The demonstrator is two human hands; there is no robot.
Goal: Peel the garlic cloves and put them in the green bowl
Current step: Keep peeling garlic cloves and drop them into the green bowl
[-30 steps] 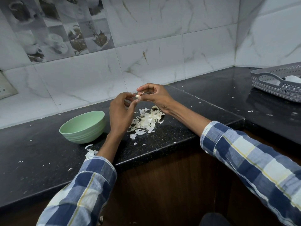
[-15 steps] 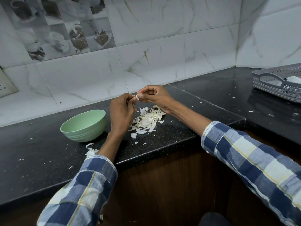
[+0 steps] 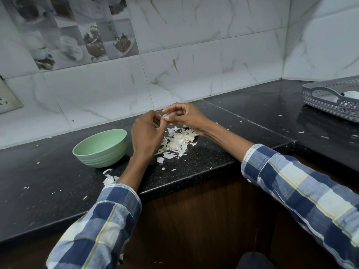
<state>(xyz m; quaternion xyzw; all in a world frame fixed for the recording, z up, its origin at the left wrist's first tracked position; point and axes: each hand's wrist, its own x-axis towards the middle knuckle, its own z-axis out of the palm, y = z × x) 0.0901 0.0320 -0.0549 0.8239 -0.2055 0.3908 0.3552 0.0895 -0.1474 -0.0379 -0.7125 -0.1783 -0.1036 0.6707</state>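
Observation:
Both hands meet above the black counter, pinching one small pale garlic clove (image 3: 162,117) between their fingertips. My left hand (image 3: 146,134) comes from below with its fingers curled onto the clove. My right hand (image 3: 184,117) reaches in from the right, thumb and fingers closed on the clove's other side. Most of the clove is hidden by the fingers. The green bowl (image 3: 101,147) stands on the counter just left of my left hand; its inside is hidden from this angle. A heap of white garlic skins (image 3: 177,142) lies under the hands.
A grey perforated basket (image 3: 334,102) holding something white sits at the far right of the black counter (image 3: 204,158). A few loose skins (image 3: 108,178) lie near the counter's front edge by my left sleeve. Tiled walls close off the back and right.
The hands stay joined on the clove and have dropped slightly toward the heap of skins. Less of the clove shows between the fingers now.

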